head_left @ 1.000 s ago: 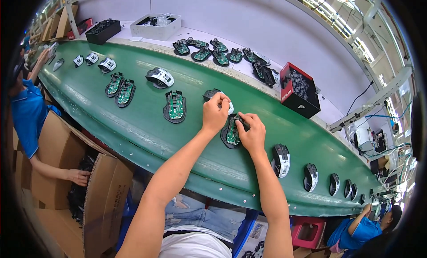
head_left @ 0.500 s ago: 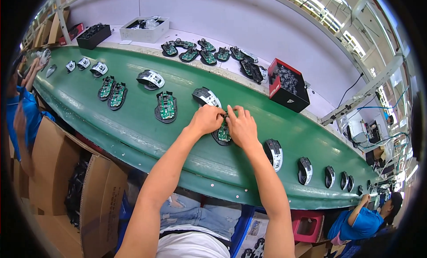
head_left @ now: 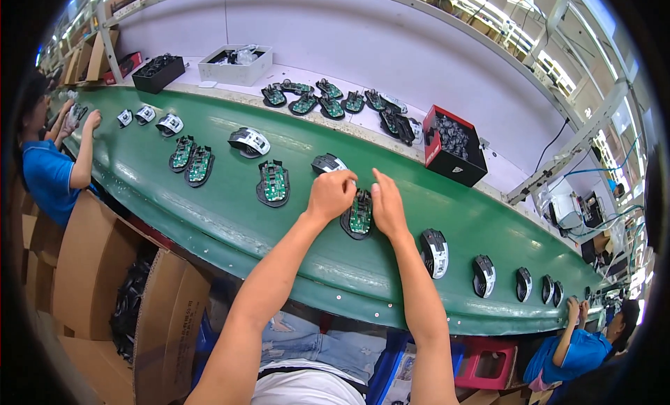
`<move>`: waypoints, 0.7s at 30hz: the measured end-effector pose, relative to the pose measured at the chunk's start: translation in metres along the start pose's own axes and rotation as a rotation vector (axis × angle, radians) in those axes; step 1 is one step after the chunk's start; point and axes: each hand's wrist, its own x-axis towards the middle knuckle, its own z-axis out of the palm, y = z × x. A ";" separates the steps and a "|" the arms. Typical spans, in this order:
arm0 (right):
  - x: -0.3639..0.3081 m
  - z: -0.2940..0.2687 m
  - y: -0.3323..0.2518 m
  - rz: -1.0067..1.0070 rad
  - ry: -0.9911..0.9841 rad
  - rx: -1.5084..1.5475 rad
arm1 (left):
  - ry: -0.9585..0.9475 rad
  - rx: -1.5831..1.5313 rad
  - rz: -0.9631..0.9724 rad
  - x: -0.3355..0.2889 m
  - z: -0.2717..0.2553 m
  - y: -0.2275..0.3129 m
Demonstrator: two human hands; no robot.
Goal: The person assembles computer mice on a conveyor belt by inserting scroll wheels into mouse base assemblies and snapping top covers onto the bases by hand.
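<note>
On the green belt directly ahead lies an open mouse base (head_left: 359, 216) with a green circuit board on it. My left hand (head_left: 331, 196) is at its upper left, fingers curled and pinched together; what they hold, if anything, is hidden. On the other side, my right hand (head_left: 388, 204) has its fingers stretched out and holds nothing, close to the board's right edge. A white-and-black mouse top shell (head_left: 329, 163) lies just beyond my left hand, partly covered by it. Another mouse base (head_left: 273, 184) with its board rests to the left.
White-and-black mice (head_left: 434, 253) run along the belt (head_left: 307, 258) to the right. More shells (head_left: 249, 142) and bases lie leftward. Behind, the ledge carries several boards (head_left: 331, 107), a red-black box (head_left: 455, 145) of small dark parts and a white bin (head_left: 236, 64). Co-workers sit at both ends.
My hands have parted at the mouse base's upper end, uncovering more of the board. The fingers of my right hand have straightened. Everything has shifted slightly in view.
</note>
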 end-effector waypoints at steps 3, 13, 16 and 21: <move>0.017 -0.001 -0.013 -0.014 0.001 0.019 | 0.192 -0.017 -0.111 0.010 -0.019 -0.006; 0.072 0.082 -0.044 0.037 -0.453 -0.403 | 0.405 -0.169 -0.308 0.019 -0.030 -0.036; 0.069 0.057 -0.053 -0.015 -0.202 -0.271 | 0.518 -0.193 -0.362 0.017 -0.029 -0.041; 0.045 -0.020 -0.074 0.124 -0.019 -0.204 | 0.427 -0.169 -0.387 0.020 -0.024 -0.032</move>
